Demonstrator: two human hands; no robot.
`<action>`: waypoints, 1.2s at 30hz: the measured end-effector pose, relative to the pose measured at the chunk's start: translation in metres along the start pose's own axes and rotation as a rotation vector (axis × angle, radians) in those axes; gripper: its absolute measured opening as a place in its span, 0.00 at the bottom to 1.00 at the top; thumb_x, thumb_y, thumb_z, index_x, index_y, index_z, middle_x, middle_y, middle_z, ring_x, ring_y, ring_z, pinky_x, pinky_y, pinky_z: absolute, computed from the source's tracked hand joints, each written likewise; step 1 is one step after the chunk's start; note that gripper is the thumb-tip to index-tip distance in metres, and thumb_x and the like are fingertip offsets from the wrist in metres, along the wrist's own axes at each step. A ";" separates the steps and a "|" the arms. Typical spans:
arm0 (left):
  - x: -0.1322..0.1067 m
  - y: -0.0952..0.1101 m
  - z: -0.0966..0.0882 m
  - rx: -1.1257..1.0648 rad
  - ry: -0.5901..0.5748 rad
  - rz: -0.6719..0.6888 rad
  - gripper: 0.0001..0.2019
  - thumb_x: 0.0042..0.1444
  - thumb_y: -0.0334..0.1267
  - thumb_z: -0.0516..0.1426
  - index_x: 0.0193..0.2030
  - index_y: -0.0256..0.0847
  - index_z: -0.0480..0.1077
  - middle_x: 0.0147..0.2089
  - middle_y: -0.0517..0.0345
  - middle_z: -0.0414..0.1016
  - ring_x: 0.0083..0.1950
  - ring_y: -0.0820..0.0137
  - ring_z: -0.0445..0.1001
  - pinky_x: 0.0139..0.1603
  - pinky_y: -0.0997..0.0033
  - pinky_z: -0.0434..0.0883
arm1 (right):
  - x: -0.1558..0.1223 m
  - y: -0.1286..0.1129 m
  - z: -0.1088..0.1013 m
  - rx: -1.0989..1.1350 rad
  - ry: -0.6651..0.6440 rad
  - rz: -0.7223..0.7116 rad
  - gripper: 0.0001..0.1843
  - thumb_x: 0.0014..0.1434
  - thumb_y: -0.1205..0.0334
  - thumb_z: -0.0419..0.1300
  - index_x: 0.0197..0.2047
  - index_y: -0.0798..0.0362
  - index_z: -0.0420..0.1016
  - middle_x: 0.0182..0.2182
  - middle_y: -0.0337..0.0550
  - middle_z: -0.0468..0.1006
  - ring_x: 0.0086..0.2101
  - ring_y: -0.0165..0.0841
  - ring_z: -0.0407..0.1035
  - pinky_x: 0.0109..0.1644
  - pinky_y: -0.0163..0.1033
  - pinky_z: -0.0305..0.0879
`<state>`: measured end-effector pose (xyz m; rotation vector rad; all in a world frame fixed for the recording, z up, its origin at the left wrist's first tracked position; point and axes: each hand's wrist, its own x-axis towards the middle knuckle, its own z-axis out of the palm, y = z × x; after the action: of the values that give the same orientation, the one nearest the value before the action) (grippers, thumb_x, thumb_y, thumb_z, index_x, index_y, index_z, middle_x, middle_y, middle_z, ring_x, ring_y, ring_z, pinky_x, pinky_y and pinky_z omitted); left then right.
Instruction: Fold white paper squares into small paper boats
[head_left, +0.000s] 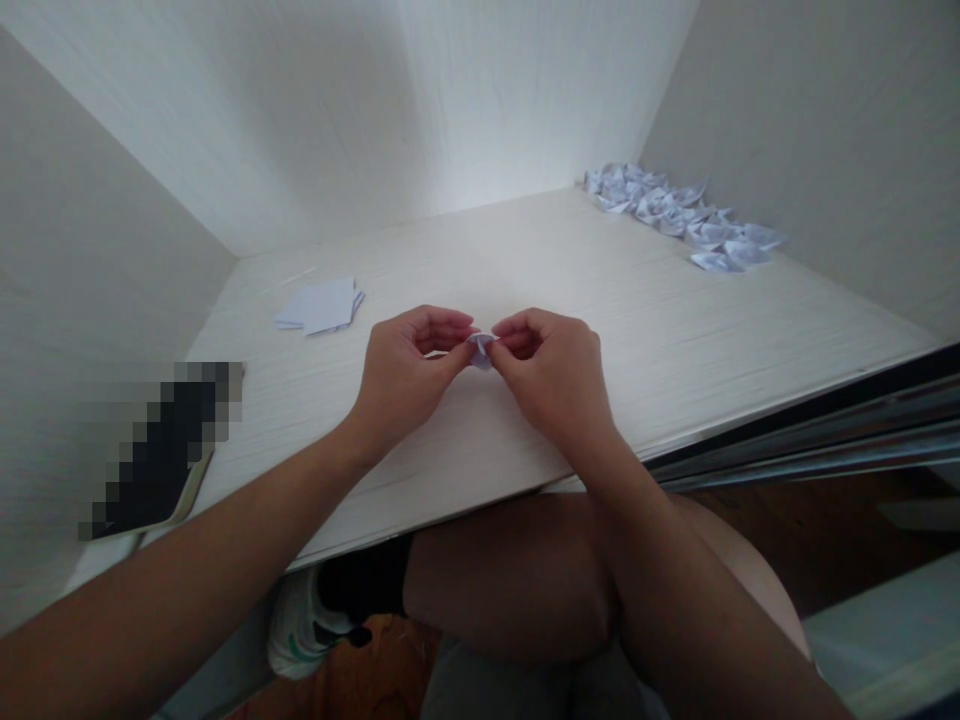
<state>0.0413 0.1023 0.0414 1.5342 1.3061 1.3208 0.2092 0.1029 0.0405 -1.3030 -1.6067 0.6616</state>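
Note:
A small piece of folded white paper [481, 350] is pinched between my two hands, just above the middle of the desk. My left hand [412, 365] grips its left side between thumb and fingers. On the opposite side, my right hand [551, 370] holds it the same way, fingertips close to the left ones. My fingers partly cover the paper, so its full shape is hidden. A short stack of square white paper sheets [328, 306] lies to the left, beyond my left hand.
Many folded paper boats [675, 212] are heaped along the right wall at the back of the white desk [450, 440]. A dark, partly pixelated phone-like device [169, 450] leans at the left wall. My legs are below the front edge.

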 end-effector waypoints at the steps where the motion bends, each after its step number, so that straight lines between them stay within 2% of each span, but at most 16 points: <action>1: 0.000 -0.001 0.000 -0.019 -0.001 -0.008 0.17 0.47 0.42 0.76 0.40 0.38 0.80 0.37 0.52 0.86 0.39 0.64 0.85 0.44 0.63 0.84 | -0.001 -0.001 0.001 -0.040 0.017 -0.018 0.02 0.60 0.65 0.69 0.38 0.51 0.83 0.31 0.44 0.86 0.33 0.39 0.80 0.42 0.45 0.72; 4: 0.000 -0.001 0.002 -0.105 0.019 -0.050 0.20 0.42 0.43 0.78 0.39 0.38 0.80 0.36 0.52 0.86 0.37 0.64 0.85 0.45 0.61 0.85 | -0.006 -0.005 0.005 -0.190 0.042 -0.111 0.05 0.64 0.65 0.66 0.43 0.51 0.83 0.35 0.48 0.87 0.36 0.41 0.80 0.44 0.46 0.70; 6: 0.000 0.000 0.003 -0.170 0.043 -0.076 0.21 0.40 0.42 0.79 0.38 0.39 0.79 0.36 0.53 0.86 0.37 0.65 0.85 0.44 0.61 0.85 | -0.009 -0.008 0.006 -0.231 0.029 -0.170 0.06 0.67 0.63 0.63 0.43 0.52 0.82 0.38 0.50 0.88 0.38 0.42 0.80 0.45 0.46 0.70; 10: 0.000 0.003 0.003 -0.293 0.059 -0.165 0.17 0.44 0.38 0.76 0.39 0.39 0.79 0.37 0.56 0.85 0.38 0.67 0.84 0.47 0.61 0.84 | -0.008 -0.009 0.001 -0.109 -0.029 -0.221 0.04 0.67 0.62 0.64 0.42 0.51 0.80 0.39 0.45 0.87 0.37 0.37 0.79 0.45 0.42 0.71; 14: 0.001 0.002 0.002 -0.431 -0.012 -0.286 0.13 0.47 0.33 0.73 0.40 0.38 0.79 0.40 0.54 0.85 0.42 0.67 0.85 0.51 0.61 0.83 | 0.000 -0.001 -0.009 -0.037 -0.174 -0.277 0.05 0.63 0.66 0.67 0.43 0.51 0.81 0.42 0.43 0.87 0.36 0.34 0.79 0.43 0.39 0.72; 16: 0.002 0.001 0.001 -0.446 -0.079 -0.284 0.15 0.49 0.33 0.73 0.43 0.40 0.79 0.39 0.56 0.84 0.42 0.67 0.85 0.53 0.60 0.84 | 0.003 0.004 -0.014 -0.040 -0.190 -0.284 0.04 0.63 0.67 0.67 0.41 0.50 0.82 0.39 0.42 0.87 0.35 0.34 0.78 0.42 0.40 0.72; 19: 0.006 0.003 -0.004 -0.309 -0.197 -0.130 0.17 0.51 0.37 0.72 0.48 0.42 0.79 0.41 0.56 0.84 0.40 0.67 0.85 0.48 0.59 0.86 | 0.008 0.009 -0.022 -0.014 -0.196 -0.269 0.03 0.64 0.67 0.67 0.38 0.50 0.83 0.34 0.39 0.86 0.33 0.33 0.77 0.41 0.40 0.69; 22: 0.010 0.008 -0.016 0.009 -0.328 0.102 0.12 0.55 0.40 0.70 0.45 0.42 0.82 0.41 0.53 0.85 0.37 0.66 0.85 0.40 0.66 0.85 | 0.010 0.014 -0.033 0.049 -0.284 -0.231 0.03 0.63 0.65 0.67 0.36 0.51 0.83 0.31 0.38 0.85 0.32 0.33 0.75 0.39 0.39 0.66; 24: 0.012 0.012 -0.023 0.180 -0.404 0.218 0.09 0.56 0.40 0.70 0.43 0.43 0.83 0.40 0.53 0.86 0.37 0.67 0.85 0.39 0.69 0.83 | 0.011 0.017 -0.041 0.110 -0.368 -0.199 0.03 0.63 0.65 0.67 0.36 0.51 0.82 0.31 0.38 0.85 0.33 0.33 0.75 0.39 0.39 0.67; 27: 0.011 0.016 -0.029 0.294 -0.476 0.288 0.08 0.58 0.43 0.69 0.43 0.46 0.85 0.38 0.55 0.87 0.35 0.67 0.85 0.37 0.71 0.82 | 0.011 0.019 -0.052 0.214 -0.499 -0.143 0.03 0.63 0.65 0.65 0.36 0.51 0.79 0.32 0.38 0.83 0.35 0.33 0.76 0.41 0.39 0.69; 30: 0.009 0.017 -0.028 0.341 -0.457 0.326 0.05 0.60 0.43 0.67 0.40 0.48 0.85 0.35 0.59 0.86 0.33 0.68 0.84 0.37 0.72 0.80 | 0.009 0.015 -0.058 0.262 -0.585 -0.112 0.03 0.65 0.66 0.63 0.37 0.51 0.78 0.33 0.38 0.83 0.36 0.32 0.76 0.43 0.39 0.70; 33: 0.009 0.017 -0.025 0.369 -0.419 0.354 0.04 0.60 0.41 0.67 0.36 0.48 0.84 0.33 0.61 0.85 0.31 0.70 0.82 0.36 0.74 0.78 | 0.007 0.010 -0.057 0.258 -0.572 -0.106 0.02 0.64 0.65 0.65 0.40 0.51 0.80 0.37 0.40 0.84 0.37 0.33 0.77 0.44 0.40 0.72; 36: 0.009 0.016 -0.025 0.376 -0.442 0.368 0.04 0.61 0.40 0.66 0.36 0.46 0.83 0.33 0.61 0.85 0.31 0.72 0.82 0.34 0.76 0.77 | 0.006 0.008 -0.052 0.187 -0.510 -0.154 0.03 0.62 0.67 0.68 0.40 0.51 0.82 0.40 0.40 0.86 0.37 0.33 0.77 0.44 0.40 0.72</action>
<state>0.0208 0.1050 0.0637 2.2605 1.0540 0.8859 0.2594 0.1033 0.0573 -0.9039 -1.9696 1.0797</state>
